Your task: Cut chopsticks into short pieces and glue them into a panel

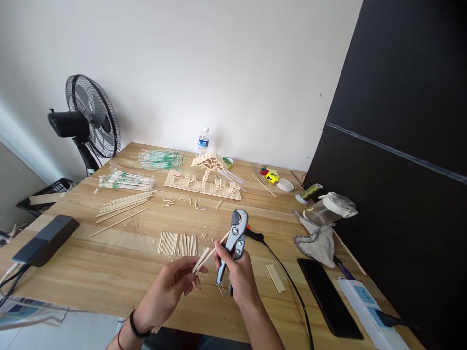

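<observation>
My left hand (175,287) pinches a pair of thin wooden sticks (201,260), one longer than the other. In my right hand (239,274) is a grey pipe cutter (238,231), its curved jaw pointing up and away. The right thumb and fingers also touch the longer stick close to the cutter's handle. Just beyond my left hand lies a row of short cut sticks (177,244), side by side. Farther back stands a model built of wooden sticks (207,175), with a peaked roof on a post over a flat base.
Long loose sticks (124,204) and plastic-wrapped sticks (127,181) lie on the left. A glue gun (254,235) trails its cable past my right hand. A phone (328,296), power strip (370,311), cloth (317,238) and jug (330,210) occupy the right side. A fan (91,116) stands at far left.
</observation>
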The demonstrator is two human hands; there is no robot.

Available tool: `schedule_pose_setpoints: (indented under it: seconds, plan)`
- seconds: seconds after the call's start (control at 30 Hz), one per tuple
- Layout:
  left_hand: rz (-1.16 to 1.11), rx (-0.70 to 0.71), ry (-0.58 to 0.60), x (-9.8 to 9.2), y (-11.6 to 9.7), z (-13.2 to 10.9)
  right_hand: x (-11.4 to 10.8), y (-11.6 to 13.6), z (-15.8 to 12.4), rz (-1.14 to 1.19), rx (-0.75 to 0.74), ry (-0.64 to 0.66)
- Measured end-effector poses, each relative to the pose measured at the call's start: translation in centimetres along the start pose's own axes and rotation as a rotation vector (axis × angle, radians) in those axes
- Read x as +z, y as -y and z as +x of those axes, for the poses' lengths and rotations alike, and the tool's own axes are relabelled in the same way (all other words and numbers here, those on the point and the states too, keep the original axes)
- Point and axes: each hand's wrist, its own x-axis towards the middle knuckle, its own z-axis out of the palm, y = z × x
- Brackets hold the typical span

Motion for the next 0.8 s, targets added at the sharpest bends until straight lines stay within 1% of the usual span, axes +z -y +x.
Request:
schedule_pose_setpoints:
  seconds: [0.3,0.63,0.8]
  plan:
    - [-0.063,-0.019,0.021,0.52,0.25,-0.25,-0.1,-0.18,-0.35,-0.112,-0.035,0.051]
    - [-0.12,-0.01,0.031,0.48,0.59,-0.14,-0.27,-0.35,-0.81,-0.228,-0.095,0.102]
    - [-0.063,-0.027,0.016,0.64,0.46,0.15,-0.1,-0.61,-0.85,-0.253,-0.13,0.08]
